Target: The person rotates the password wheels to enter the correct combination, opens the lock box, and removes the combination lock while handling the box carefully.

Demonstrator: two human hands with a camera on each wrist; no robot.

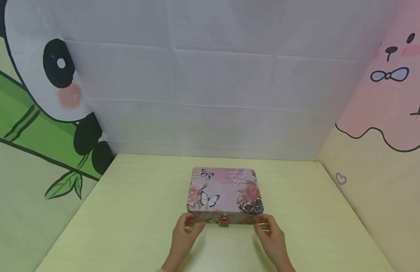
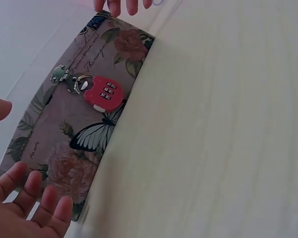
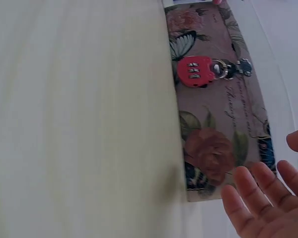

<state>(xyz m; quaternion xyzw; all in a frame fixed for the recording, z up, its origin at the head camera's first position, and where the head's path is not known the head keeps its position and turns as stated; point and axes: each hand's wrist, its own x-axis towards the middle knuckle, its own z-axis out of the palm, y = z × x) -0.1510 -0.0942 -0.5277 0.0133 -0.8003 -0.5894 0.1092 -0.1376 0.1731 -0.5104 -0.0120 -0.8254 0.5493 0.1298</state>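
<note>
A pink box printed with butterflies, roses and script lies flat on the table. From a metal clasp on its near side hangs a small red combination padlock, its number dials showing in both wrist views. My left hand is at the box's near left corner; in the left wrist view its fingers are spread, thumb well apart. My right hand is at the near right corner, with loosely bent, separated fingers. Whether either hand touches the box I cannot tell.
The pale yellow table extends around the box on all sides. A white cloth backdrop stands behind it. Printed side panels flank it, a panda panel on the left and a pink cartoon panel on the right.
</note>
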